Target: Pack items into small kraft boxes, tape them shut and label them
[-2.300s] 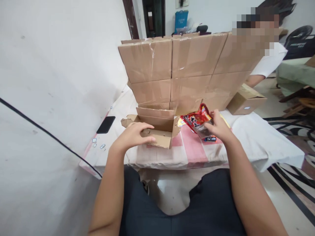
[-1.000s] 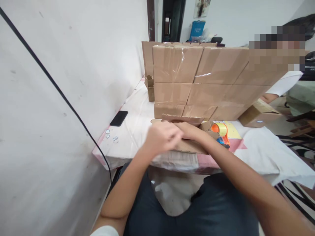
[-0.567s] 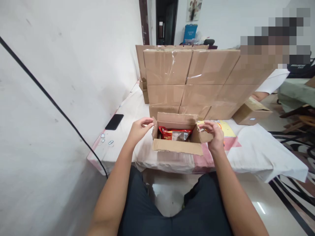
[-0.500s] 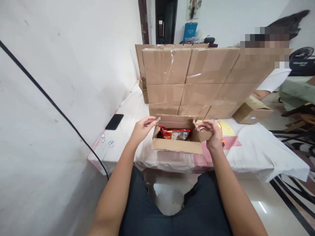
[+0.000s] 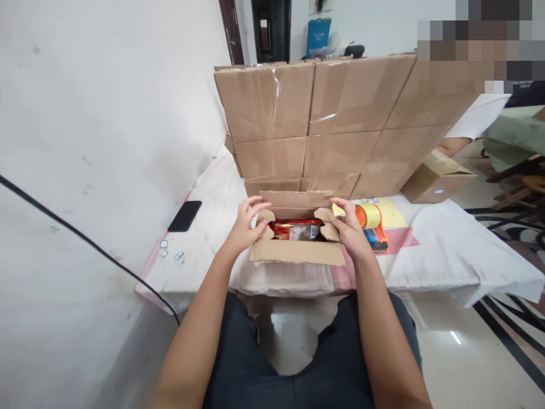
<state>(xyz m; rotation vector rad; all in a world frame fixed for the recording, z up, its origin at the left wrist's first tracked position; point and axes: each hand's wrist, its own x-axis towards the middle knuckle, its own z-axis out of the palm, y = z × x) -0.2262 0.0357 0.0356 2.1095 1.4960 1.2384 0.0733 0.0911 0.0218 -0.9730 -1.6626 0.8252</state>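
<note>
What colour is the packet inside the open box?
The packet is red with a greyish-brown middle; best seen in the head view.

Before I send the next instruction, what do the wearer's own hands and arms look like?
The left hand and right hand are bare, without gloves; no ring or watch shows. The left forearm and right forearm show no sleeve or clear marking. Dark trousers are worn below.
</note>
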